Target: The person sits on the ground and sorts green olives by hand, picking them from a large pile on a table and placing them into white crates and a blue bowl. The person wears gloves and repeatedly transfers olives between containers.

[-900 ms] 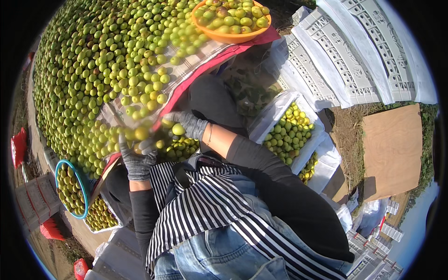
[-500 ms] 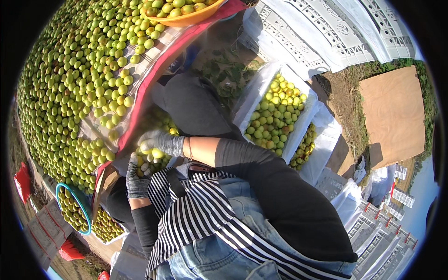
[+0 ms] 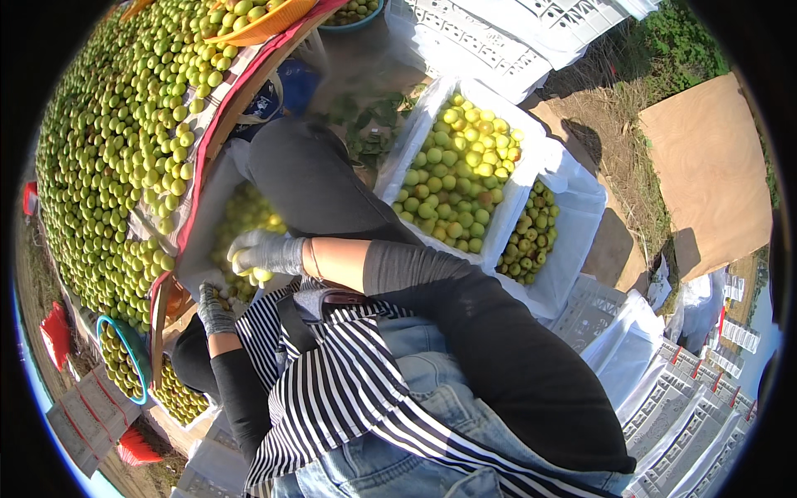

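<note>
My right hand (image 3: pixel 267 252), in a grey glove, is closed with its fingers curled down around a yellow-green jujube-like fruit (image 3: pixel 262 275). To its lower left, my left hand (image 3: pixel 217 314), also gloved, has bent fingers near several fruits; whether it grips one is hard to see. Beneath both hands, between my legs, lies a shaded, partly blurred heap of the same fruits (image 3: pixel 242 217). Left of the hands, a broad heap of green fruits (image 3: pixel 108 178) covers a raised table with a red-edged cloth (image 3: pixel 202 170).
Right of my knee stands a white-lined crate (image 3: pixel 503 217) of fruits, beside another lined crate (image 3: pixel 573 217). An orange basket (image 3: pixel 274 26) sits at the table's far end. A blue-rimmed basket (image 3: pixel 143 358) stands lower left. Grey crates (image 3: pixel 531 29) are stacked beyond; brown board (image 3: pixel 706 170) lies right.
My hands have drawn apart, the left one going down and left of the right. The whole view has shifted, so the table and crates appear farther left.
</note>
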`<state>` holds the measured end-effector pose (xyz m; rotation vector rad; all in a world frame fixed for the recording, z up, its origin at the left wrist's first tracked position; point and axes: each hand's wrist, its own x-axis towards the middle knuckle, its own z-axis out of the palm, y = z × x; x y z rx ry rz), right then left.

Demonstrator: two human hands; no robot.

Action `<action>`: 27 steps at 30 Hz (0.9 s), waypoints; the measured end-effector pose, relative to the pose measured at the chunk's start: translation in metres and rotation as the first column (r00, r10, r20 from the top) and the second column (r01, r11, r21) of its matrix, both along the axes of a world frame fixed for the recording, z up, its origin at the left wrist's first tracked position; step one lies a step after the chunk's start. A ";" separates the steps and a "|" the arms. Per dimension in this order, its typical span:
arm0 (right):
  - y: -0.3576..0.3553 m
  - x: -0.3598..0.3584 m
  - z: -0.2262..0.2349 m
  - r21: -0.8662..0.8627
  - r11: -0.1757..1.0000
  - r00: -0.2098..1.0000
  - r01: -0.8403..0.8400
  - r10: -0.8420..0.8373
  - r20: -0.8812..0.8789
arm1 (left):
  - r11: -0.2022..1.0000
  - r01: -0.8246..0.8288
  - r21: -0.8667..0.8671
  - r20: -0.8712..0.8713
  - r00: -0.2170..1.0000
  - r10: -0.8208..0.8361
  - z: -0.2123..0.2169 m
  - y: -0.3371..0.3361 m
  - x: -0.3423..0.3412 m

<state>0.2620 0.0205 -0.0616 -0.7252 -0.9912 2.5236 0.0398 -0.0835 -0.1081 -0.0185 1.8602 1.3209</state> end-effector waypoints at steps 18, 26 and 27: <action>-0.026 0.004 -0.020 0.731 0.406 0.822 -0.549 0.105 0.559 | 0.340 0.864 0.371 0.339 0.215 -0.916 0.143 0.118 0.326; -0.017 0.023 -0.015 0.680 0.674 0.925 -0.288 0.014 0.379 | 0.694 0.615 0.374 0.578 0.431 -0.693 0.130 0.130 0.304; -0.015 0.023 -0.014 0.662 0.710 0.938 -0.241 -0.005 0.347 | 0.745 0.526 0.411 0.643 0.412 -0.646 0.134 0.127 0.289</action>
